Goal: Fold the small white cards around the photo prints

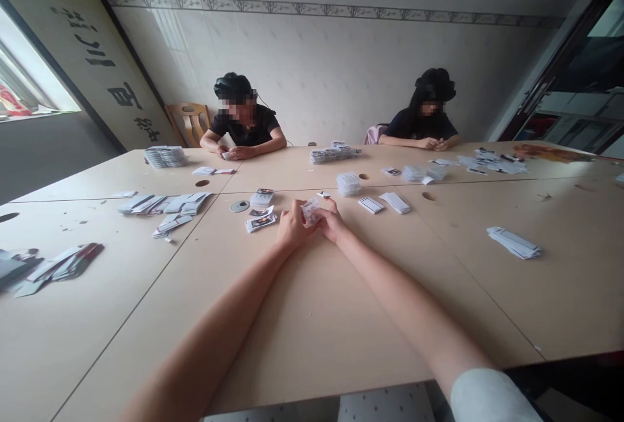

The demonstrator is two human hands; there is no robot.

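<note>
Bench (312, 344): left hand (292, 224) and right hand (332, 218) fingers pinch clear piece (311, 211); slack grip could drop it, cards (260, 222) 9 o'clock.

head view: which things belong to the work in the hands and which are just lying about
Likely with the work:
pale packet, between left hand and right hand
printed cards, beside the left hand
plastic stack, beyond the right hand

Seemingly just lying about:
round disc, left of the cards
paper strips, far right
</note>
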